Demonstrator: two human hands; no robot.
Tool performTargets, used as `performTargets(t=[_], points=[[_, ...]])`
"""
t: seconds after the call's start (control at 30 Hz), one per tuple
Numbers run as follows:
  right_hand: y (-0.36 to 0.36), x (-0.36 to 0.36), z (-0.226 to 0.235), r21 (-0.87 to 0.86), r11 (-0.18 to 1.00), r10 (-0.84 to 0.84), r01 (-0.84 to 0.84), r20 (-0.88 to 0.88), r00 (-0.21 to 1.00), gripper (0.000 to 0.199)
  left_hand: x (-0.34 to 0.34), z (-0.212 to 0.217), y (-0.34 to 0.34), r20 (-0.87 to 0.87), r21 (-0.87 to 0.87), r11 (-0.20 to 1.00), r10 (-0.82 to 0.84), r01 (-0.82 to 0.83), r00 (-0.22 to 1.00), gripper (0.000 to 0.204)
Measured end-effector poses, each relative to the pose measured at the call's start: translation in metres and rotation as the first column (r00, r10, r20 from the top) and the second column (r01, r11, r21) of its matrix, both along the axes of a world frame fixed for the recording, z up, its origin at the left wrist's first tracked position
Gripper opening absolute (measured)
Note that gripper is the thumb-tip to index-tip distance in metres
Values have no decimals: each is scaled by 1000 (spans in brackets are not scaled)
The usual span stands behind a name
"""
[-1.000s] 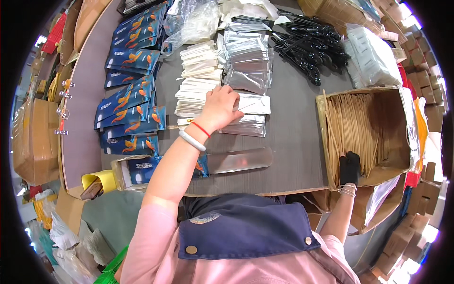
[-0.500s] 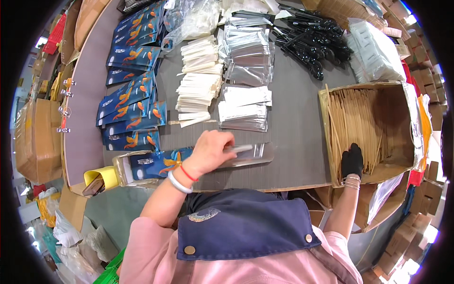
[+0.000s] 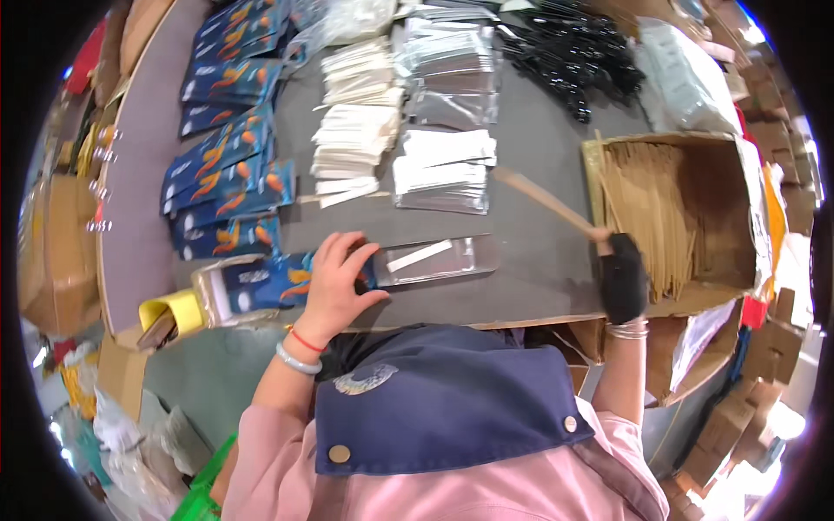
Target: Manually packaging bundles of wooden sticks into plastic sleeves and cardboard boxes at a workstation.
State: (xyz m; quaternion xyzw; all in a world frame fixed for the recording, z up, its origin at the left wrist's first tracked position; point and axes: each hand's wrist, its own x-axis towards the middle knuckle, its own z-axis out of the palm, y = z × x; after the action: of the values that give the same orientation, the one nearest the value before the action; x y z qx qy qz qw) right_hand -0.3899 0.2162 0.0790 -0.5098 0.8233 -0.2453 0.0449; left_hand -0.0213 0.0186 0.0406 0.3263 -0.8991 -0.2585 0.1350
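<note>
Wooden stick [image 3: 547, 201] held in right grip [image 3: 624, 278], carton [image 3: 721, 208] beside; left grip [image 3: 334, 282] spread on blue pouch [image 3: 256, 285], strips [image 3: 352, 135] beyond

I am finding no readable words or numbers. Small white print [image 3: 254, 277] is showing on the blue packet [image 3: 269, 291] nearest me and on the overlapping blue packets [image 3: 211, 168] beyond, too blurred to make out.
</note>
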Motion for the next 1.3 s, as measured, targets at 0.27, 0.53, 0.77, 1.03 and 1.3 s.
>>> performTargets(t=[0.27,0.53,0.77,1.03,1.3], points=[[-64,73,-51,175,834,515,-524,98,852,24,5,-21,5,-30,16,1000,-9,10,1000,69],[-72,86,-72,-39,946,322,-322,224,920,18,-21,-16,11,12,-26,999,-36,36,999,79],[-102,154,-49,-47,894,407,-446,506,761,57,-32,-11,0,-70,44,994,-96,100,993,74],[-96,124,-23,136,857,509,-497,-74,858,63,-46,32,-18,196,-43,908,-402,418,894,31],[-65,87,-44,167,947,281,-275,-10,960,61,67,88,-143,165,-314,944,-50,100,985,47]])
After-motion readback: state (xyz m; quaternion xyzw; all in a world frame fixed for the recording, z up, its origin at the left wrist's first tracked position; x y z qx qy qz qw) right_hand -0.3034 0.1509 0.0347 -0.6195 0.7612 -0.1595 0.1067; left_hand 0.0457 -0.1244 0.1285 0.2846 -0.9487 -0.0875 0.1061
